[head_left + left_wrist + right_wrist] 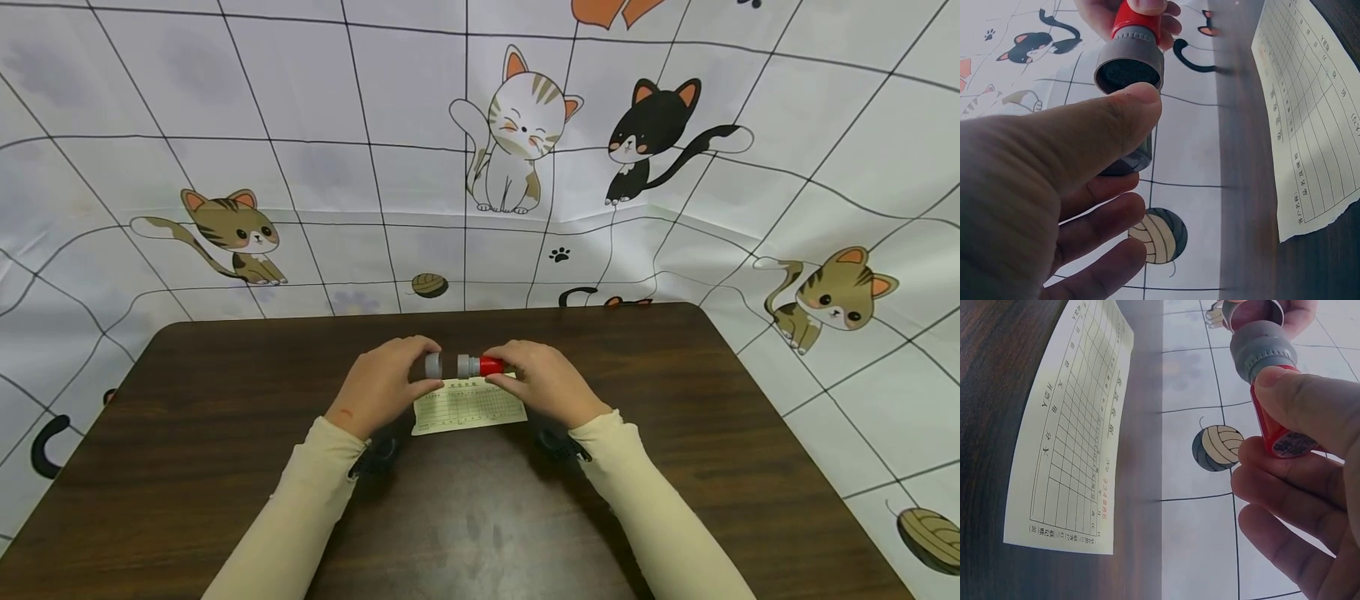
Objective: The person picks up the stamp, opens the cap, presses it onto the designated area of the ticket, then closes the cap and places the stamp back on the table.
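My left hand [385,385] holds a small grey cap [433,365] between thumb and fingers. In the right wrist view the open end of the cap faces the stamp. My right hand [551,382] grips a round red stamp [491,366] by its body, its grey collar [1263,347] pointing toward the cap. A narrow gap separates cap and collar in the head view. The left wrist view shows the collar's dark round face [1127,75], while my left thumb hides much of the cap. Below both hands lies a pale yellow printed form [468,408] with a ruled grid.
A dark brown wooden table [247,417] carries the form. Behind and to the sides hangs a white sheet [315,175] with black grid lines and cartoon cats. Dark wrist straps with cameras hang below each wrist.
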`<state>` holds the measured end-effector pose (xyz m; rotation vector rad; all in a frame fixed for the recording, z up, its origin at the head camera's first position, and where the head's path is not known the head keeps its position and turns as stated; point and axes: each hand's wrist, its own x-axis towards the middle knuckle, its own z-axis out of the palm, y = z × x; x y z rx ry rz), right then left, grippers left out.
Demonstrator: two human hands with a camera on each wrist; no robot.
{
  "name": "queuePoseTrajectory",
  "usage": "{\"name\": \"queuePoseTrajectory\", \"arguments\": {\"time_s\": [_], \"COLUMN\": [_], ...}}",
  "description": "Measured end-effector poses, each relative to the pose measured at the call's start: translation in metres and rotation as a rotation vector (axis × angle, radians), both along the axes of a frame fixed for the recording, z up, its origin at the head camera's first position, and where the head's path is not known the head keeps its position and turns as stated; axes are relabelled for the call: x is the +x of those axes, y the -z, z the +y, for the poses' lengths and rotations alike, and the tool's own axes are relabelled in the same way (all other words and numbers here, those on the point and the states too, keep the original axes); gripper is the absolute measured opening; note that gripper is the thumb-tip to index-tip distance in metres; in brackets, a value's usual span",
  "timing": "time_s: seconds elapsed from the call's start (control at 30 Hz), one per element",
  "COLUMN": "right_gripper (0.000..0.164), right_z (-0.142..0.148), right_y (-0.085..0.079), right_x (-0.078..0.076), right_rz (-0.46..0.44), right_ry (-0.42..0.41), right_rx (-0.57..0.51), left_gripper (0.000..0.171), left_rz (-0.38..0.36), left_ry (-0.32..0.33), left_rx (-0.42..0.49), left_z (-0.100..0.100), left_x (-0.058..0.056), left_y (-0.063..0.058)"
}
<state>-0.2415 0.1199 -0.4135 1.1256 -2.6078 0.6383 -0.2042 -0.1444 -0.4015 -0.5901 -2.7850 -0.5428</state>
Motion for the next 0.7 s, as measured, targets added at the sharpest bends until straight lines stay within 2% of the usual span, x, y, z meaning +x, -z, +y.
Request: {"name": "queuePoseTrajectory", "arguments": {"time_s": [0.5,0.7], "right_gripper": [0.031,0.031], "right_z": [0.0023,0.0034], "right_y": [-0.0022,-0.0016], "right_x": [-0.0002,-0.0001], "right_rz": [0.005,0.04], "right_ry": [0.069,0.083], "right_rx": [-0.005,-0.005], "left_gripper": [0.046,0.046], "left_rz": [-0.015,-0.019], "left_ry": [-0.034,-0.045], "left_rx": [0.042,0.058], "left_z": [-0.0048,-0.0052], "left_x": [-0.0022,-0.0016], "left_y": [-0.0004,0.0001]}}
